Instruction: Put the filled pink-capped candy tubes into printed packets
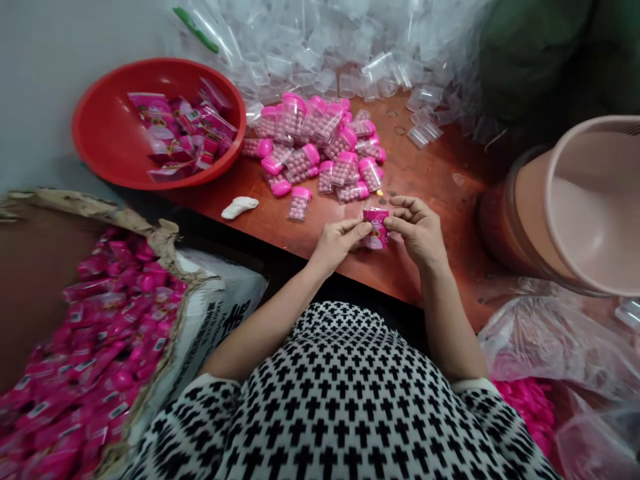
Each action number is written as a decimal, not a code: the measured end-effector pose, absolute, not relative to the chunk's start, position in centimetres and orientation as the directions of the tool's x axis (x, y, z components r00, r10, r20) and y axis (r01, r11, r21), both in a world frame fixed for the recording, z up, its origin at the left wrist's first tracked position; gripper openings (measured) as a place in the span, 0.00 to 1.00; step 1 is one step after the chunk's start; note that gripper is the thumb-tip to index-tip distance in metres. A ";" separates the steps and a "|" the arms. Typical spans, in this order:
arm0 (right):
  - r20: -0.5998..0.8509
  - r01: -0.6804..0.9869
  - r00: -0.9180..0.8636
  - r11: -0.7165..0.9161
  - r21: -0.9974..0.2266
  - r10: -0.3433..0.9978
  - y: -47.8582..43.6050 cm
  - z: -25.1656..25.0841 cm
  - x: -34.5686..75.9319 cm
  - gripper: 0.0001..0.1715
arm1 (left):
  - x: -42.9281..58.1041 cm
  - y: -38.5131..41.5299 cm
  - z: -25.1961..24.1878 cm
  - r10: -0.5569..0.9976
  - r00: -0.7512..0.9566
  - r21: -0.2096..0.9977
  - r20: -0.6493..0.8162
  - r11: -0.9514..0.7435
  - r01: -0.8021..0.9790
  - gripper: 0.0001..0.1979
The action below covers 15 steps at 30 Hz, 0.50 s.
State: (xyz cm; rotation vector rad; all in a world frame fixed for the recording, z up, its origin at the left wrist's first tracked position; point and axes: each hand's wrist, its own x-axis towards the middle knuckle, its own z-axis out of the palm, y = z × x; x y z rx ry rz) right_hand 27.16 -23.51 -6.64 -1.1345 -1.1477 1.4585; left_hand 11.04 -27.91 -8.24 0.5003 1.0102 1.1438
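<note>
Between my two hands is a small pink printed plastic sleeve (376, 228), just above the table's front edge. My left hand (343, 240) pinches its left side between thumb and fingers. The thumb and forefinger of my right hand (419, 230) close on its right side, other fingers curled loosely. Whether anything is inside the sleeve I cannot tell. Just beyond my hands lies a pile of small clear bottles (313, 143) with pink caps, filled with pale pink balls. One such bottle (300, 204) stands apart at the near left of the pile.
A red bowl (100, 133) at the back left holds more pink sleeves. Pink packets (100, 333) fill an open carton at left. Empty clear containers (325, 80) heap at the back. Pinkish buckets (555, 193) stand right, above a plastic bag (550, 333). A white scrap (240, 207) lies near the edge.
</note>
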 end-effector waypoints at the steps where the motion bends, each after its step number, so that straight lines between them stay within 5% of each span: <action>1: -0.119 -0.102 -0.192 -0.140 -0.985 0.974 -23.4 -6.5 26.8 0.23 | 10.7 -28.1 -8.2 0.914 0.114 0.753 -0.390 0.388 -0.532 0.19; 11: -0.147 0.011 -0.476 -0.161 -0.987 0.867 -22.2 -6.1 20.7 0.24 | 6.1 -31.4 -7.4 0.868 0.064 0.599 -0.492 0.390 -0.700 0.17; 15: -0.094 0.321 -0.412 0.047 -0.946 0.906 -21.7 -6.5 17.6 0.22 | 4.4 -32.7 -7.9 0.861 -0.160 0.676 -0.484 0.251 -0.693 0.16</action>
